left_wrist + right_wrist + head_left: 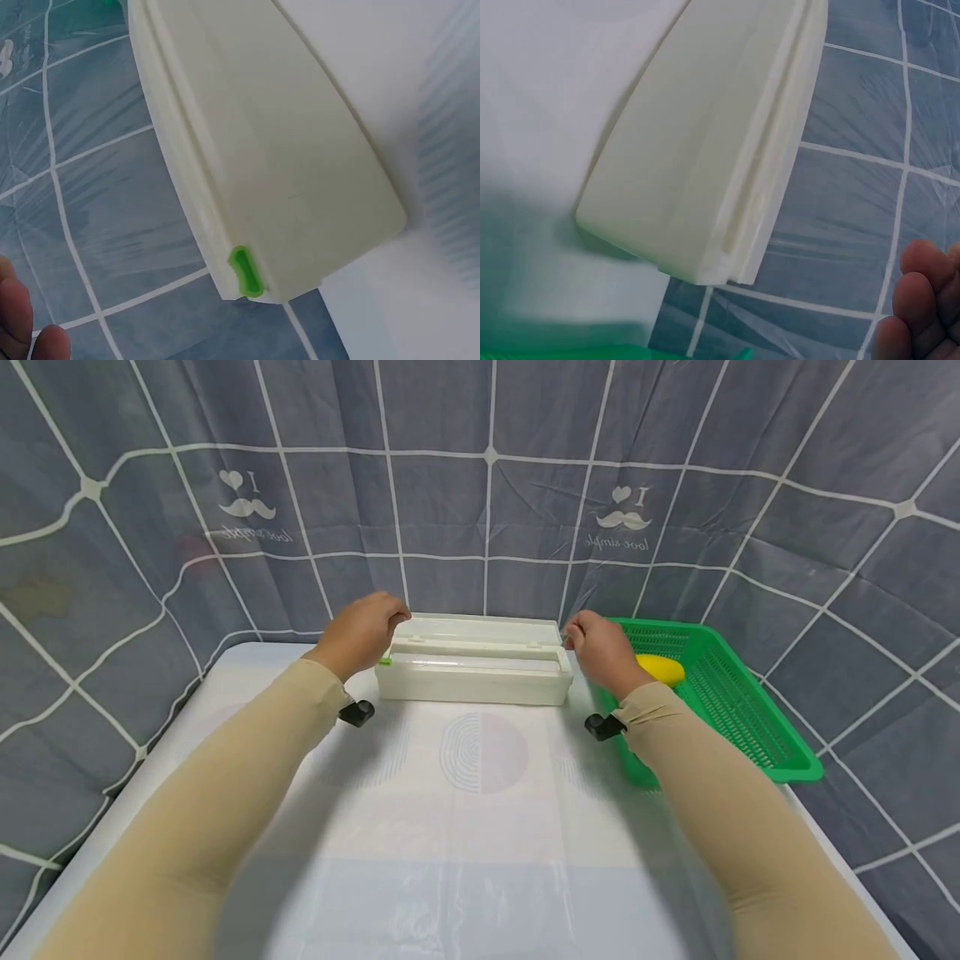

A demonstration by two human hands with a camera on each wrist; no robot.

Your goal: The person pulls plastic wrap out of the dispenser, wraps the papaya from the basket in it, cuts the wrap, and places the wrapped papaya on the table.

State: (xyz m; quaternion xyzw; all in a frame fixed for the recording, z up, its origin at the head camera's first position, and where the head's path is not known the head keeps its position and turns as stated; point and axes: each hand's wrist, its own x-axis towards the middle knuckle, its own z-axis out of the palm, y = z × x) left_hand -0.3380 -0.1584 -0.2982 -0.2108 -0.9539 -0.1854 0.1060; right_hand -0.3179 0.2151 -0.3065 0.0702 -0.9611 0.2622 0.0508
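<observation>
Pale printed sheeting (487, 835) is covering the table and spreading from the near edge towards the back, its circle pattern (483, 753) showing in front of the box. Tan sleeves (198, 835) are reaching in from both near corners, and small black cameras (357, 713) are sitting at the wrists.

Beyond them, the left hand (363, 631) is hovering at the box's left end and the right hand (600, 652) at its right end, both raised above the table. Fingers are curling inward on each, with thumb and fingertips pressing together and pinching clear film (124, 244); exactly how much they are gripping cannot be told. Creased film is stretching along the far side of the box, between the hands.

Between them, the long white box (472, 686) is resting on the sheeting. Its lid (476, 627) is standing raised behind, a pale roll (480, 662) is lying inside, and a green clip (246, 271) is sitting at the left end.

Beside the right forearm, a green basket (757, 727) is holding a yellow object (662, 669), partly hidden by the hand. Farthest back, a grey curtain (442, 502) with white grid lines is hanging.
</observation>
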